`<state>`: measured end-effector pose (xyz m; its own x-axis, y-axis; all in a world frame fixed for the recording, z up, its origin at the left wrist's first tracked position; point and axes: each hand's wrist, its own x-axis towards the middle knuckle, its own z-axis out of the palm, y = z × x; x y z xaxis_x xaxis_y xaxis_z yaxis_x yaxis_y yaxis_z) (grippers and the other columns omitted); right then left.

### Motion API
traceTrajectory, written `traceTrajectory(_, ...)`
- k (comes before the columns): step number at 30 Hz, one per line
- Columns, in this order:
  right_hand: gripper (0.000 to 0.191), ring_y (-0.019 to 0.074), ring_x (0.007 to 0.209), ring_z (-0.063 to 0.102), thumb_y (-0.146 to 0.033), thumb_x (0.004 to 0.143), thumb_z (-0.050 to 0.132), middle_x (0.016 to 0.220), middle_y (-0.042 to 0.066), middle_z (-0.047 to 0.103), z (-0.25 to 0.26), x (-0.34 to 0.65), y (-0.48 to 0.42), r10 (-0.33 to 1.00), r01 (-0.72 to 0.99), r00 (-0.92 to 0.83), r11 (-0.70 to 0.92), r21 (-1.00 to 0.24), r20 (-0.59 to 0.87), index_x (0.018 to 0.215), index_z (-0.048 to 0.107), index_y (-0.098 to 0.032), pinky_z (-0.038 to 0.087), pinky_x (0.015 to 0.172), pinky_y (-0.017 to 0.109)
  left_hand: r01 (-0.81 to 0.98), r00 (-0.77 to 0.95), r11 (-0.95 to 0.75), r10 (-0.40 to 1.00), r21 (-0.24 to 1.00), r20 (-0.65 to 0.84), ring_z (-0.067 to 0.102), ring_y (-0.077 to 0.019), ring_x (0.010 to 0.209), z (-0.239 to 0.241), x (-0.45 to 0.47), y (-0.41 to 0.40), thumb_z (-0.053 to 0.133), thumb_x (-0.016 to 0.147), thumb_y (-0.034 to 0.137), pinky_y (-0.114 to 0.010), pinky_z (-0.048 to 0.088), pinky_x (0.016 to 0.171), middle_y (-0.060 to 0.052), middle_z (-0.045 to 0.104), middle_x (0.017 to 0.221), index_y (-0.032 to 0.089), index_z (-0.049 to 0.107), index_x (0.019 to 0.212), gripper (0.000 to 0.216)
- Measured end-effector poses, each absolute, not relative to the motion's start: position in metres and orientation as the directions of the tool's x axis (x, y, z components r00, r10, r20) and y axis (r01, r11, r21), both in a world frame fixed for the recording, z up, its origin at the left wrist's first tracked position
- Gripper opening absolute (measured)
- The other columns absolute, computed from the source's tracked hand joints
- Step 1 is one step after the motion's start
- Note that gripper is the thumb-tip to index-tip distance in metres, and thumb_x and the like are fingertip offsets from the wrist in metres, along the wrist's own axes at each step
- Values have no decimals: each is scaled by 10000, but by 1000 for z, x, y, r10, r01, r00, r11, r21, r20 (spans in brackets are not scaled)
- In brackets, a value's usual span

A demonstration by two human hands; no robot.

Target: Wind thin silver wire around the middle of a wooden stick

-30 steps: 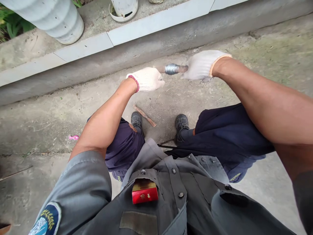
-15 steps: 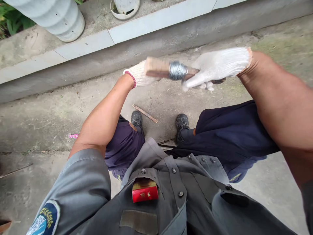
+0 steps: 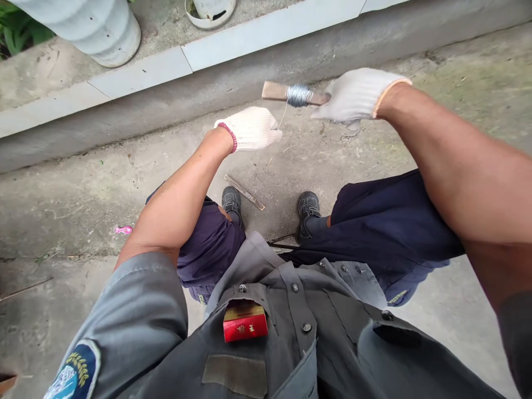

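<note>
Both my hands wear white knit gloves. My right hand (image 3: pixel 355 95) grips one end of a flat wooden stick (image 3: pixel 274 91) that has a coil of thin grey wire (image 3: pixel 298 95) wound round its middle. The stick points left, level, above the concrete ground. A thin strand of wire runs down from the coil to my left hand (image 3: pixel 250 128), which is closed in a fist on it, below and left of the stick.
I squat on concrete; my two dark shoes (image 3: pixel 308 206) are below. A short wooden strip (image 3: pixel 244 192) lies between them. A concrete curb (image 3: pixel 266 69) runs across the back, with a white ribbed column (image 3: pixel 95 27) and a white pot (image 3: pixel 210 11) behind it. A red packet (image 3: pixel 244 322) sits in my shirt pocket.
My right hand has swung the stick with the wire coil up toward me and back away. My left hand has stayed in about the same place, fist closed.
</note>
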<state>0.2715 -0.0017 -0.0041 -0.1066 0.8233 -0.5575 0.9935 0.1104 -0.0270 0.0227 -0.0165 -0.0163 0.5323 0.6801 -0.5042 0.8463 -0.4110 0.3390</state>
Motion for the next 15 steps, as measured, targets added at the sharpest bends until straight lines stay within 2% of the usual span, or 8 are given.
traceTrajectory(4, 418, 95, 461, 447, -582, 1003, 575, 673, 59, 653, 26, 272, -22, 838, 962, -104, -51, -267, -536, 969, 662, -176, 341, 508, 271, 854, 511, -337, 680, 395, -526, 546, -323, 1121, -8, 14, -13, 446, 854, 737, -448, 354, 957, -86, 798, 978, 233, 791, 1239, 722)
traceTrajectory(7, 342, 79, 439, 448, -516, 975, 635, 705, 57, 655, 39, 271, -37, 821, 901, -193, -69, -429, -537, 904, 618, -182, 322, 441, 254, 855, 514, -361, 689, 373, -511, 535, -320, 1075, -10, 9, -9, 470, 855, 762, -457, 352, 913, -109, 790, 1054, 199, 805, 1184, 733)
traceTrajectory(9, 319, 87, 473, 501, -487, 962, 663, 723, 53, 650, 41, 271, -42, 782, 869, -269, -54, -491, -562, 883, 608, -182, 329, 423, 241, 858, 510, -370, 693, 356, -510, 548, -335, 1093, -14, 8, -7, 470, 878, 738, -455, 352, 893, -141, 769, 1136, 144, 794, 1179, 741)
traceTrajectory(11, 322, 93, 514, 544, -487, 943, 708, 718, 41, 637, 35, 272, -45, 696, 863, -349, -22, -505, -627, 897, 621, -180, 344, 426, 221, 847, 529, -394, 678, 356, -511, 555, -347, 1146, -17, 9, -4, 450, 906, 690, -434, 352, 899, -160, 741, 1191, 102, 754, 1231, 738)
traceTrajectory(15, 399, 87, 495, 505, -540, 924, 753, 644, 9, 578, 5, 274, -45, 393, 859, -492, 74, -506, -777, 922, 648, -154, 365, 449, 217, 825, 565, -471, 673, 311, -478, 566, -348, 1200, -19, 13, 3, 348, 937, 631, -405, 344, 921, -168, 708, 1205, 100, 731, 1233, 719)
